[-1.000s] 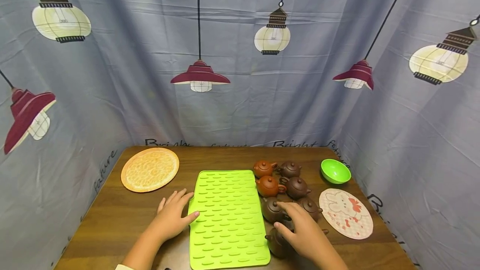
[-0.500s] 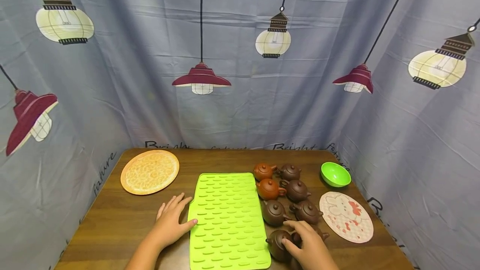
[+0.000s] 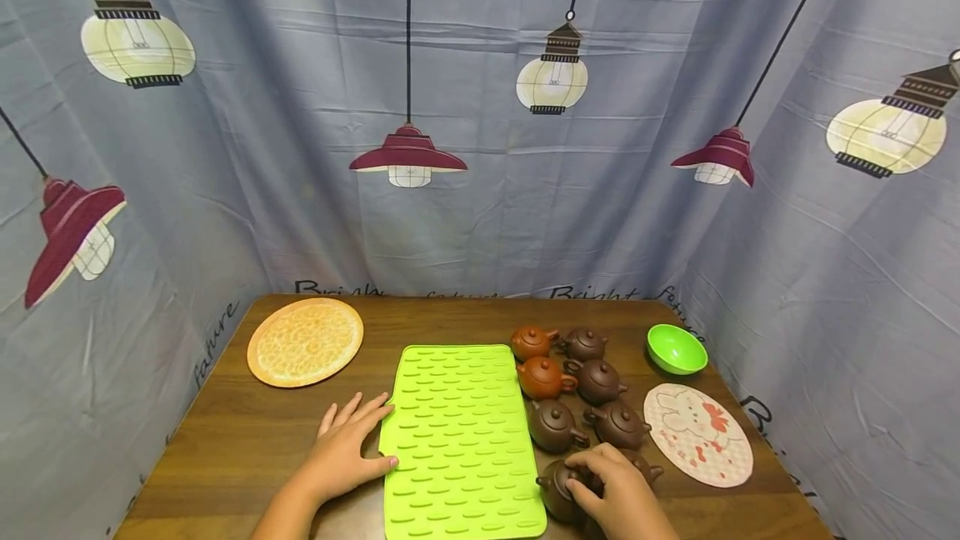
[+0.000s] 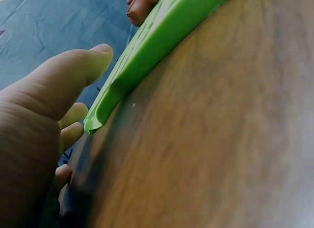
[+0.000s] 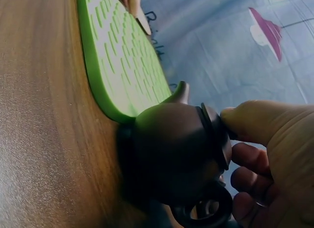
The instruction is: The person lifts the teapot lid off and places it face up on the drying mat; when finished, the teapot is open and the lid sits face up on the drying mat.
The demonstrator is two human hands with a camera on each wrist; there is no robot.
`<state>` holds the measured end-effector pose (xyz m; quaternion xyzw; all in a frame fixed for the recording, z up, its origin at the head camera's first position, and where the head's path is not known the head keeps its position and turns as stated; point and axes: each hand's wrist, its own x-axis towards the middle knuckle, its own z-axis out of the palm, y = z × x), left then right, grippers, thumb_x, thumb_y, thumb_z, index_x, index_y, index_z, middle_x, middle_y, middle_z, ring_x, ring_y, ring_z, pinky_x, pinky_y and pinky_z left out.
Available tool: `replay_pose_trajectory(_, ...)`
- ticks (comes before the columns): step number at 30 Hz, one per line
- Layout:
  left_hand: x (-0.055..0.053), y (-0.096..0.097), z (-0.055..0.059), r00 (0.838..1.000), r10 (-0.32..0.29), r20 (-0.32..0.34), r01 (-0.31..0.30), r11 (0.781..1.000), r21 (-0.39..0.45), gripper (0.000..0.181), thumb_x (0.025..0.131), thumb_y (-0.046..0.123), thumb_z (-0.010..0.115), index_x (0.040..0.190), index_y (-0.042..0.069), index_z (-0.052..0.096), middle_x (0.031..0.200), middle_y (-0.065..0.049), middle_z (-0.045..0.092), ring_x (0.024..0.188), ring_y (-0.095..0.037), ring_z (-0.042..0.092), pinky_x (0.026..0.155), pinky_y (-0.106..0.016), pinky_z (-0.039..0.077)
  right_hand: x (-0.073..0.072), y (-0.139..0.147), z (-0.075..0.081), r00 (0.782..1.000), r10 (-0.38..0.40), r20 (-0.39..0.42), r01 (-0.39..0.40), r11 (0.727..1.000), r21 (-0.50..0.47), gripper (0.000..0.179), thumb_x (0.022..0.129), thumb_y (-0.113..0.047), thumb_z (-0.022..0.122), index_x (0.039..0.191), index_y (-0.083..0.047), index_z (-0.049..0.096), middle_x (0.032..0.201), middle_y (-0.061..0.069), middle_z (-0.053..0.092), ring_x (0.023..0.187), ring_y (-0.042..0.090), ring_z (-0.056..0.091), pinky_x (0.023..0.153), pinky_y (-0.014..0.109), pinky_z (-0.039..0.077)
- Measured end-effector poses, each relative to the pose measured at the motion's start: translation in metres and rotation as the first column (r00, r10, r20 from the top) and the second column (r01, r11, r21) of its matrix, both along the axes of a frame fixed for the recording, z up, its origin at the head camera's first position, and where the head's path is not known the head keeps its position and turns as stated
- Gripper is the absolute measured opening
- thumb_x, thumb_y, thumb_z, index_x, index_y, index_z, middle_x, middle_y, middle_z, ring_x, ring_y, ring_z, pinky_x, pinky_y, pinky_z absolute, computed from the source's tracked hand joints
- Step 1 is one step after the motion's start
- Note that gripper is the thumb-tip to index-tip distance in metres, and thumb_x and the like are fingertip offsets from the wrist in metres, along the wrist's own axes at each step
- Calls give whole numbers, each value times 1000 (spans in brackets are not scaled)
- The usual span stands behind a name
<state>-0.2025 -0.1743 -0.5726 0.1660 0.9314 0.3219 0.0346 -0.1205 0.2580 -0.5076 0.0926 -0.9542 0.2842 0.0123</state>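
Observation:
A dark brown teapot (image 3: 553, 497) stands nearest the front, at the lower right corner of a lime green ridged mat (image 3: 461, 440). My right hand (image 3: 626, 498) pinches it at the lid; in the right wrist view the thumb lies against the lid (image 5: 214, 134), with the other fingers curled behind. The teapot's spout points toward the mat and its looped handle (image 5: 203, 213) hangs below the fingers. Spread beside the mat's left edge, my left hand (image 3: 341, 452) has its thumb over the rim and its fingertips at the edge.
Two orange teapots (image 3: 542, 378) and several dark brown teapots (image 3: 598, 382) line the mat's right side. A green bowl (image 3: 677, 348) and a round rabbit-print mat (image 3: 697, 436) sit farther right. A round orange-yellow mat (image 3: 305, 342) lies back left. A curtain (image 3: 480, 232) surrounds the wooden table.
My right hand has drawn back toward the front and closed onto the front teapot's lid, uncovering the brown teapot behind it. The left hand stays by the mat's edge. The head view has shifted slightly.

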Motion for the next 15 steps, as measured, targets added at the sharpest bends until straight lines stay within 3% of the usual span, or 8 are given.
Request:
replay_pose_trajectory(11,0,-3,2,999,-35,4,35,999,-17,91,79,68,81,153,21,55,170,1,36,160,-46,16,124,-72,-8,-5,5,3,996,81,-36,-81,997,16,17,89,-19,83,99,-26,72,94,-15,57,79,-6,50,65,21,50)
replay_pose_trajectory(15,1,-2,2,999,-40,8,40,999,-33,96,76,71,81,153,20,55,170,1,35,160,-46,15,124,-72,-8,-4,7,6,996,93,0,-93,996,5,15,91,-19,81,99,-26,70,94,-14,56,80,-6,50,66,22,51)
